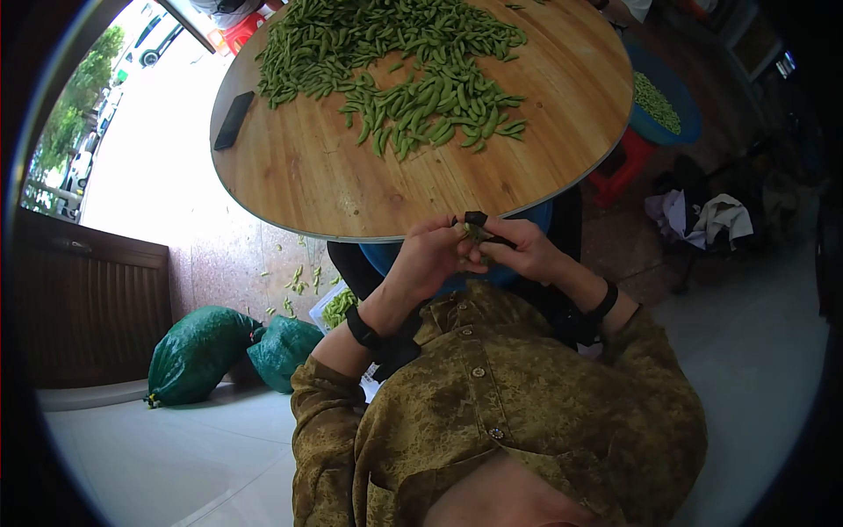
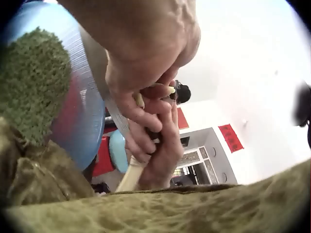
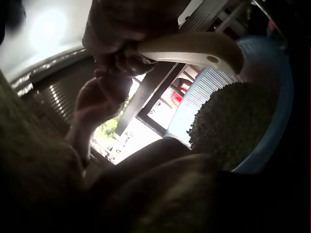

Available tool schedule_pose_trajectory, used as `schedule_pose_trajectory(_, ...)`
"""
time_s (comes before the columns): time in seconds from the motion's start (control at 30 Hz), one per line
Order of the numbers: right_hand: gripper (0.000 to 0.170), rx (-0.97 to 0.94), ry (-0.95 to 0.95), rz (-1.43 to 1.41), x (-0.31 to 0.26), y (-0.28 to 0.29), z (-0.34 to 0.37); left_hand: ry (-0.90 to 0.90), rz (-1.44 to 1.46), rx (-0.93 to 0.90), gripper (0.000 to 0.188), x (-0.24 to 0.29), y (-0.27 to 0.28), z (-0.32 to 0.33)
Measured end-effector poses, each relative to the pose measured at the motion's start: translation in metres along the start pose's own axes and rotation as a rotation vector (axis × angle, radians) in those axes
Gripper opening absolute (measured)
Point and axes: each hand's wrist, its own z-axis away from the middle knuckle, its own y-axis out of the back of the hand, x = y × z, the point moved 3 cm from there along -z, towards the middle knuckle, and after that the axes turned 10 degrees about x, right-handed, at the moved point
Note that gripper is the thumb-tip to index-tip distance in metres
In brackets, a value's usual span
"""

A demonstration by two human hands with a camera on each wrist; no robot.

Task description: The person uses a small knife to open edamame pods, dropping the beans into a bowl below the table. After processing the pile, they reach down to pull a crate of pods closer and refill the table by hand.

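Note:
In the head view, both hands meet just off the table's near edge. The left hand [image 1: 424, 259] has curled fingers around a small green pod [image 1: 474, 234], mostly covered by fingers. Beside it the right hand [image 1: 531, 253] touches the same spot, a dark piece [image 1: 475, 217] at the fingertips. In the right wrist view, the right hand [image 3: 133, 29] grips a tool with a cream handle [image 3: 194, 48]; its working end is hidden. The left wrist view shows the left hand [image 2: 146, 58] close against the right hand [image 2: 163, 155]. Green pods [image 1: 439, 97] lie heaped on the round table [image 1: 386, 193].
A blue basin [image 3: 277, 111] of green beans [image 3: 233, 121] sits below the hands. On the table's left lies a phone [image 1: 234, 120]. Green sacks [image 1: 200, 353] and a bin of pods [image 1: 338, 307] stand on the floor at left. Another blue basin [image 1: 685, 110] is at right.

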Motion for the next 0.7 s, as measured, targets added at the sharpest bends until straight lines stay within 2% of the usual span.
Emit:
schedule_pose_trajectory(0.07,0.018,0.028,0.023,0.105,-0.008,0.002,0.001,0.018,-0.003,-0.010,0.012,-0.002,-0.001,0.000)
schedule_pose_trajectory(0.1,0.017,0.057,0.044,0.208,-0.011,0.003,0.002,-0.075,-0.096,0.052,0.013,-0.002,0.000,0.001)
schedule_pose_trajectory(0.13,0.017,0.056,0.044,0.207,-0.008,0.004,0.002,-0.168,-0.187,0.116,0.013,-0.002,0.001,0.003)
schedule_pose_trajectory(0.2,0.017,0.120,-0.010,0.236,0.003,0.007,0.003,-0.187,-0.260,0.141,0.014,-0.001,-0.002,0.006)
schedule_pose_trajectory(0.3,0.017,0.204,0.026,0.266,0.008,0.007,0.001,-0.226,-0.372,0.178,0.014,-0.001,0.000,0.007)
schedule_pose_trajectory(0.37,0.017,0.187,0.072,0.318,0.002,0.006,-0.001,-0.241,-0.411,0.190,0.013,-0.001,0.001,0.008)
schedule_pose_trajectory(0.43,0.017,0.171,0.121,0.374,-0.001,0.005,-0.002,-0.300,-0.654,0.181,0.015,0.003,0.001,0.010)
schedule_pose_trajectory(0.5,0.021,0.184,0.341,0.467,-0.003,0.004,0.000,-0.365,-0.735,0.186,0.016,0.001,-0.001,0.011)
schedule_pose_trajectory(0.53,0.021,0.181,0.339,0.467,-0.004,0.002,0.001,-0.426,-0.818,0.190,0.018,0.001,-0.003,0.012)
schedule_pose_trajectory(0.6,0.025,0.220,0.418,0.477,-0.007,0.001,0.001,-0.439,-0.878,0.215,0.018,0.004,-0.012,0.017)
schedule_pose_trajectory(0.67,0.025,0.177,0.378,0.522,-0.003,0.002,0.001,-0.447,-0.937,0.244,0.018,0.003,-0.010,0.017)
schedule_pose_trajectory(0.7,0.026,0.137,0.340,0.567,-0.001,0.002,0.001,-0.516,-0.997,0.216,0.018,0.002,-0.006,0.014)
